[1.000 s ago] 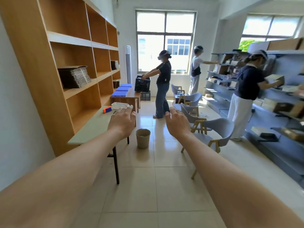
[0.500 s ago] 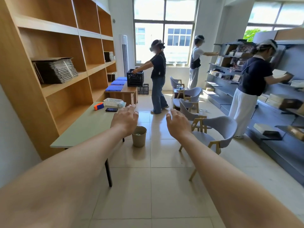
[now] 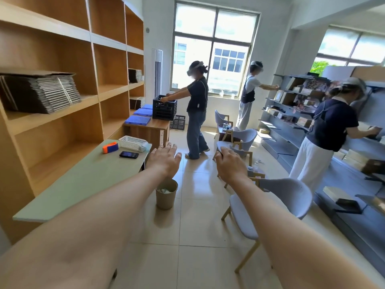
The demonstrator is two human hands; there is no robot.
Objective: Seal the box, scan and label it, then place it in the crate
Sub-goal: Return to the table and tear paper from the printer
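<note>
Both my arms are stretched out in front of me with the palms down. My left hand [image 3: 164,158] hovers off the green table's [image 3: 83,180] right edge, empty, fingers slightly apart. My right hand [image 3: 230,163] is empty too, held over the floor near the grey chairs. On the table lie an orange and blue tape dispenser [image 3: 110,147], a black phone [image 3: 129,154] and a white basket [image 3: 133,143]. A bundle of flat cardboard boxes [image 3: 39,91] rests on the wooden shelf at left. A black crate [image 3: 164,107] stands on a wooden desk further back.
A bin [image 3: 166,193] stands on the floor below my left hand. Grey chairs [image 3: 268,205] sit to the right. One person holds the black crate; two others work at the grey shelving [image 3: 291,113] on the right. Blue trays [image 3: 137,119] lie on the wooden desk.
My view has turned left and moved closer to the green table, so the phone and dispenser show fully. Both hands stay outstretched and empty, drifting slightly right in the view.
</note>
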